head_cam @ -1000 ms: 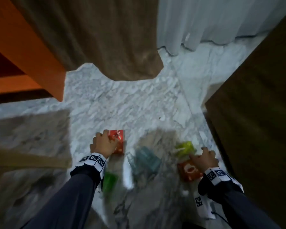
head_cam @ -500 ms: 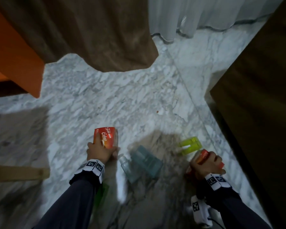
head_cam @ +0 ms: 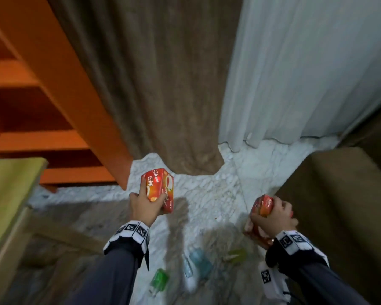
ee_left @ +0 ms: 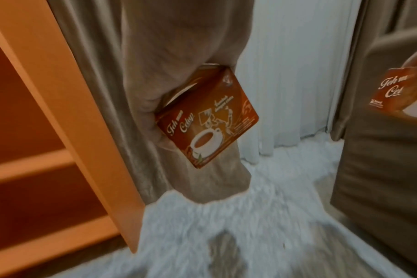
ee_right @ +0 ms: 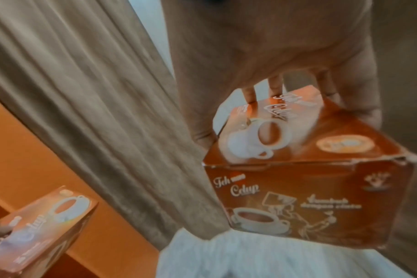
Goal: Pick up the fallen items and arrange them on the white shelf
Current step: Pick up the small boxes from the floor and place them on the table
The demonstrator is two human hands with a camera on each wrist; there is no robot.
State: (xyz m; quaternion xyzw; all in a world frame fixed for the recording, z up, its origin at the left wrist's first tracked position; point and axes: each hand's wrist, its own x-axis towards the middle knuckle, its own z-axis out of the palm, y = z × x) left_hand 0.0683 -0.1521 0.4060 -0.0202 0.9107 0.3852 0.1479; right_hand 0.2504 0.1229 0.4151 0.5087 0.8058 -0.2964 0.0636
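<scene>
The left hand [head_cam: 143, 205] holds a red tea box [head_cam: 160, 190] with a white cup picture. The right hand [head_cam: 273, 219] holds another red tea box [head_cam: 262, 205] just like it.

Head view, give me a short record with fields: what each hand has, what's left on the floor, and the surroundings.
left hand: holds a red tea box, lifted off the floor
right hand: holds a second tea box, also lifted
on floor: green bottle, blue bottle, yellow-green bottle, all blurred
surroundings: orange shelf at left, brown curtain, white curtain
white shelf: not identifiable
</scene>
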